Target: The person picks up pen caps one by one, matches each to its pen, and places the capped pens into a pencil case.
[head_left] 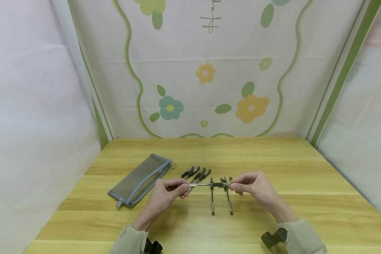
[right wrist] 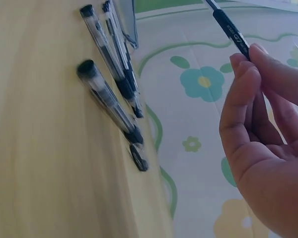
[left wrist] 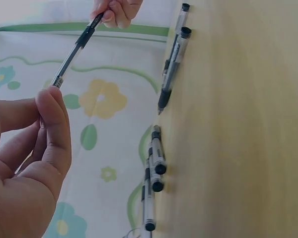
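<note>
Between both hands a clear-barrelled pen (head_left: pixel 203 184) with a black section is held level above the table. My left hand (head_left: pixel 169 190) pinches its clear end between thumb and fingers. At the black end, my right hand (head_left: pixel 251 183) pinches it the same way; in the right wrist view white lettering shows on the black section (right wrist: pixel 232 29). The fingertips cover both ends of the pen. Beyond and below the held pen, one pen (head_left: pixel 212 199) lies pointing away from me, with another pen (head_left: pixel 229 203) to its right.
Several pens with black ends (head_left: pixel 200 174) lie slanted side by side behind my left hand. A grey mesh zip pouch (head_left: pixel 136 178) with blue-grey edging lies on the wooden table (head_left: pixel 289 158) at the left. A flowered cloth (head_left: pixel 187 81) hangs behind, with white cloth at both sides.
</note>
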Motion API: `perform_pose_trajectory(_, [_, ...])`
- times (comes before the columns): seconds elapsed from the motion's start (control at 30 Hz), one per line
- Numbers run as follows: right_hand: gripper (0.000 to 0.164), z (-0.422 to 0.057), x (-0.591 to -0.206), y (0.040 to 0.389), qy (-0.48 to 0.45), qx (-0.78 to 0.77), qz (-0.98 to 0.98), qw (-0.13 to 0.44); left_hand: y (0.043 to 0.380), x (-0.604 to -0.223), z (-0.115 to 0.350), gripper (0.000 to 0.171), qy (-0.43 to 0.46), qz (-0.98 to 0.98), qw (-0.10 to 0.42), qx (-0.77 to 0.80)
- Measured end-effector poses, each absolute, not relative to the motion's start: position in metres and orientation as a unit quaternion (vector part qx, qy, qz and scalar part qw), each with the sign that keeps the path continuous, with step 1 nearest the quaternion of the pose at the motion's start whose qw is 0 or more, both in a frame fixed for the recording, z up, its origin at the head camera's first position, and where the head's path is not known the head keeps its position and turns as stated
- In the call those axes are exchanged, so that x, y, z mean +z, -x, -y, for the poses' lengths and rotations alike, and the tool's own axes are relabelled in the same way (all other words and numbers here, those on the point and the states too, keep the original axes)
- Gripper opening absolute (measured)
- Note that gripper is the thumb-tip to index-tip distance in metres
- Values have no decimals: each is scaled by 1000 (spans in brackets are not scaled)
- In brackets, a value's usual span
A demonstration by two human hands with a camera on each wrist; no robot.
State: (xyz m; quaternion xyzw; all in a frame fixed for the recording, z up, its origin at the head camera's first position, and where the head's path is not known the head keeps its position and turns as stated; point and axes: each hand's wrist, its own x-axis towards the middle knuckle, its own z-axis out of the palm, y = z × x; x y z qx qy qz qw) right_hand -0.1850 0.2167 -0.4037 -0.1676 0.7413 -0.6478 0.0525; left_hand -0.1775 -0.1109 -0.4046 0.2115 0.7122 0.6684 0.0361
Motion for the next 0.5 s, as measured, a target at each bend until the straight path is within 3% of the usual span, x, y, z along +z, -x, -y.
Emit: perform_pose_trajectory(0.5, [29,-221,-399,190,164,-634,-754,51,174,-398,111,26,-204,-713,20,671])
